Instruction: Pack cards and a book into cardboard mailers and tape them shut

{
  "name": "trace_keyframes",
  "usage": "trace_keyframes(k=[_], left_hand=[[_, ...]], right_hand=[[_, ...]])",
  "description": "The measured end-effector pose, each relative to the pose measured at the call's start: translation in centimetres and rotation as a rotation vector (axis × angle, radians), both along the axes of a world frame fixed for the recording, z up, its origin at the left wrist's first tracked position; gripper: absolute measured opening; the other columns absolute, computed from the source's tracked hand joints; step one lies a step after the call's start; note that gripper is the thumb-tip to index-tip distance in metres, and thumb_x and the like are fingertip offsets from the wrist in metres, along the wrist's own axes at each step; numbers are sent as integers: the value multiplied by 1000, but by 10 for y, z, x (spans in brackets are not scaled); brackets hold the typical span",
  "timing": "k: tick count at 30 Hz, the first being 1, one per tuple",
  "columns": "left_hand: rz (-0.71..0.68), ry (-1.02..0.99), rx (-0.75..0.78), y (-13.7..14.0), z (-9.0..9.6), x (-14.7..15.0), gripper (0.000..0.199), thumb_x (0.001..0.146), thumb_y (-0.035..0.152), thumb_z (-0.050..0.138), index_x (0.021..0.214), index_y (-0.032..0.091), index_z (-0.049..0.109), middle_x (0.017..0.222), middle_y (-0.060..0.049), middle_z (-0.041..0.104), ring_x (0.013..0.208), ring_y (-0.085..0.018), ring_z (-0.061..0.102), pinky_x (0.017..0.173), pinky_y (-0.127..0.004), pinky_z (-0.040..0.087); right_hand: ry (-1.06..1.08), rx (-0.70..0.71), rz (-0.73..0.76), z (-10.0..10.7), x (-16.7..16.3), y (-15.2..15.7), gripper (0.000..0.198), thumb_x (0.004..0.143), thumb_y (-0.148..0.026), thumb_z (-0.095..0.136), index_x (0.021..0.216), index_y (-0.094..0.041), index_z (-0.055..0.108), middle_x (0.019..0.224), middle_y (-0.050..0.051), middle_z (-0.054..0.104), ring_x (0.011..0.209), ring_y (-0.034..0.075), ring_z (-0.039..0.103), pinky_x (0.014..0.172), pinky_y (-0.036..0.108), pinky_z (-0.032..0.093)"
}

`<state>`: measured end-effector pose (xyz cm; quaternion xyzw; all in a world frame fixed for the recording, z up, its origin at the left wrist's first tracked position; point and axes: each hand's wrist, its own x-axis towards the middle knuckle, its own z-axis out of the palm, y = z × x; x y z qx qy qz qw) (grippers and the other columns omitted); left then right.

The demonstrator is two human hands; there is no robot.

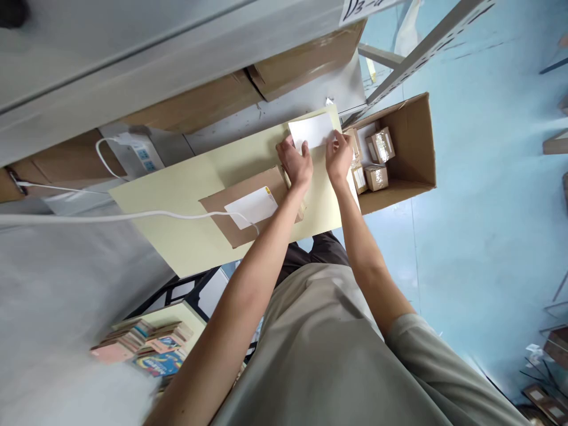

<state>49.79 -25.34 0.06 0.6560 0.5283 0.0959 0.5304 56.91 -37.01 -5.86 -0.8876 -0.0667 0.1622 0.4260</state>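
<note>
Fingers of the left hand (296,164) are closed on the near left corner of a white sheet (312,130), the thumb lying over its near edge. The right hand (339,155) grips the near right corner, its thumb and forefinger drawn together there. Held between the two hands, the sheet is over the far right part of a pale yellow surface (168,177); whether its underside touches the surface cannot be told.

Just left of the left hand, a cardboard package (246,188) lies on the surface with a white label (254,206) facing up, a small yellow mark at the label's far right corner. The left forearm (266,257) passes over the package's near right side. A white cable (133,216) comes in from the left and runs across the label; I cannot tell whether it touches.

Just beside the right edge of the surface stands an open carton (415,142). Small taped parcels (380,145) sit inside, toward its left side, near the right hand.

On the far side, a grey rack (177,65) has larger cardboard boxes (306,62) under its upper shelf, and a power strip (144,157) lies farther left, near the far edge of the surface. At the near left, blurred stacks of books or flat boxes (164,349) rest on a lower board. Blue floor (465,236) spreads out on the right.
</note>
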Motion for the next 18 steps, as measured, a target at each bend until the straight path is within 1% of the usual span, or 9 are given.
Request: trace_keyframes(k=[2, 4, 7, 9, 11, 14, 16, 18], left_hand=[[48, -36, -4, 2, -2, 0, 23, 110, 40, 77, 121, 23, 69, 136, -16, 75, 145, -30, 68, 129, -45, 51], [79, -69, -13, 5, -3, 2, 18, 112, 40, 75, 110, 23, 69, 121, -12, 78, 134, -27, 74, 123, -43, 56], [79, -98, -12, 11, -5, 3, 18, 113, 39, 74, 103, 24, 70, 113, -8, 79, 129, -26, 76, 120, -40, 58], [62, -93, -9, 14, -5, 3, 17, 115, 36, 70, 103, 24, 71, 113, -8, 80, 126, -25, 77, 119, -39, 59], [46, -70, -1, 17, -4, 3, 16, 116, 32, 66, 104, 23, 72, 116, -9, 81, 123, -25, 77, 119, -39, 58], [24, -29, 16, 18, -1, 4, 14, 117, 28, 63, 109, 23, 73, 125, -11, 81, 127, -24, 76, 123, -38, 55], [26, -2, 22, 18, 2, 6, 12, 117, 27, 63, 116, 23, 74, 133, -13, 80, 130, -24, 75, 123, -37, 55], [32, 16, 10, 16, 5, 7, 15, 118, 27, 61, 125, 22, 73, 141, -13, 78, 134, -24, 75, 124, -36, 54]], right_hand=[[3, -17, -1, 1, 1, 1, 47, 121, -52, 49, 148, -19, 69, 143, 18, 64, 124, 29, 74, 117, 53, 59], [2, -32, -4, 3, 2, 1, 42, 121, -49, 52, 145, -19, 70, 142, 18, 65, 120, 28, 76, 116, 52, 60], [-17, -32, -16, 7, 4, 1, 36, 120, -46, 55, 139, -19, 70, 139, 17, 67, 119, 27, 76, 114, 52, 60], [-44, -27, -38, 9, 6, 2, 33, 119, -47, 57, 131, -19, 71, 134, 15, 69, 118, 27, 75, 114, 52, 60], [-59, -23, -67, 11, 8, 2, 34, 118, -53, 56, 121, -22, 72, 126, 12, 70, 116, 27, 74, 116, 53, 59], [-66, -20, -94, 13, 12, 3, 38, 117, -59, 57, 107, -24, 70, 113, 9, 72, 109, 26, 73, 117, 57, 58], [-70, -17, -78, 13, 14, 2, 41, 116, -61, 58, 103, -24, 69, 109, 9, 72, 105, 27, 73, 116, 60, 59], [-63, -12, -44, 13, 16, 1, 47, 117, -65, 52, 104, -23, 70, 109, 11, 72, 109, 30, 74, 116, 62, 59]])
